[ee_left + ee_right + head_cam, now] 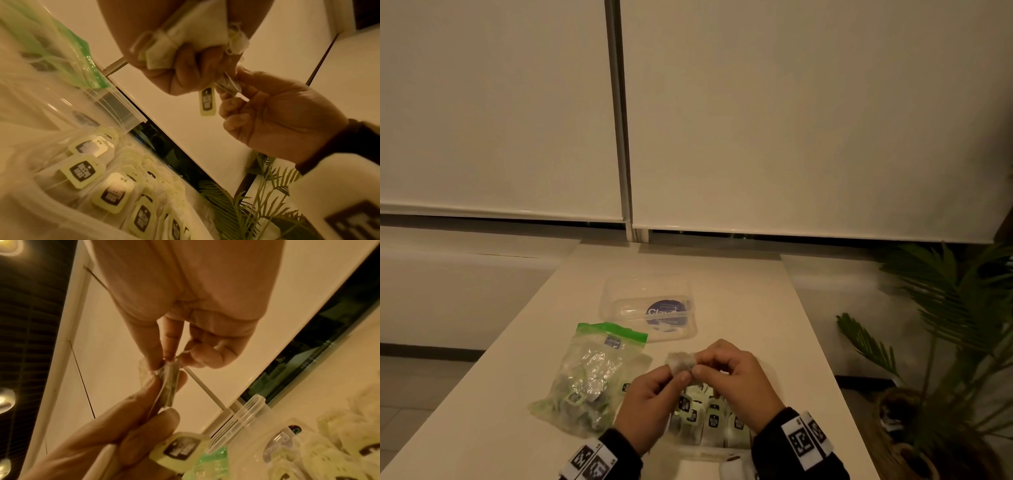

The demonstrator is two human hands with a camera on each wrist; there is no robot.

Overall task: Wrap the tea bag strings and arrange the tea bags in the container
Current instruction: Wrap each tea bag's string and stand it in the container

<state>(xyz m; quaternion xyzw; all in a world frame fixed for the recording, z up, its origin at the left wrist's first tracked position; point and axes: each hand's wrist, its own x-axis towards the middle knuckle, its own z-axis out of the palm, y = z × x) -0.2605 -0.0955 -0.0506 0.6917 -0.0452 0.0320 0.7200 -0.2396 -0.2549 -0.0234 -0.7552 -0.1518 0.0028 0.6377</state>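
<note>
The tea bag point(681, 362) is held in the air between both hands, above the near end of the desk point(739, 274), with its flat face toward the head camera and its long axis running roughly left to right; from the right wrist it shows edge-on. The left hand point(645, 407) has a narrow grip on the bag's near-left edge, thumb and fingertips pinched on it, and the right hand point(736, 380) pinches the bag's right end with thumb and forefinger, its other fingers curled. So the bag sits just past both sets of fingertips, spanning the gap between them. String point(234, 37) is bunched at one corner of the bag, and its paper tag point(207, 101) hangs free below, between the two hands. Directly under the hands stands the clear container point(709, 452), with tagged tea bags upright in rows. To its left lies a green-topped zip bag point(589, 373) with more tea bags, and beyond it a clear lid point(650, 305). A potted palm point(945, 325) stands off the desk's right side.
</note>
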